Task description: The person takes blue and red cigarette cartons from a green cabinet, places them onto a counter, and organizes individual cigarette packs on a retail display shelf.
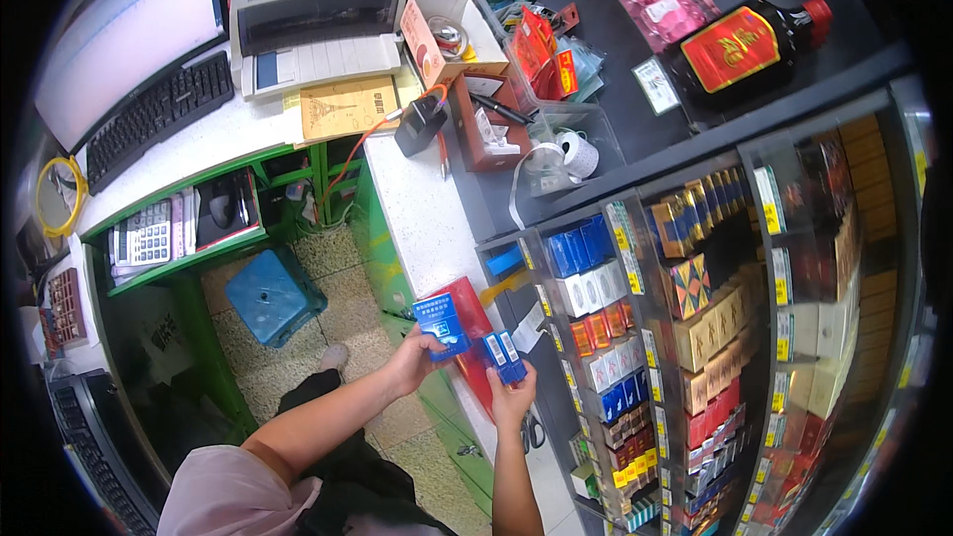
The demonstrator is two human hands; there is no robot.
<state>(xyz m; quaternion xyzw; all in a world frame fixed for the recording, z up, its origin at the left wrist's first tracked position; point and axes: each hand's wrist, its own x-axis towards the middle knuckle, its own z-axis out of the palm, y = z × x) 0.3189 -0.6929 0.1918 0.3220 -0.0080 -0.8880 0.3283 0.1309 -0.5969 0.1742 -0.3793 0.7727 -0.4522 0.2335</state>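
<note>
My left hand [414,359] holds a blue cigarette pack [444,321] by its lower edge, its printed broad face up. Just to its right, my right hand [514,393] grips two blue packs [504,357] side by side, with white barcode patches on their ends. Both hands are over a long red box [470,368] lying on the narrow white counter [417,216]. Close to my right hand rises a display rack with rows of cigarette packs [622,365]. Below that hand, the black handles of scissors [533,433] show beside my forearm.
A printer [319,26], a keyboard [160,119] and a monitor [126,22] stand at the upper left. A blue stool [275,298] is on the floor. A clear bin with paper rolls [578,155] and a dark bottle with a red cap [744,52] are at the upper right.
</note>
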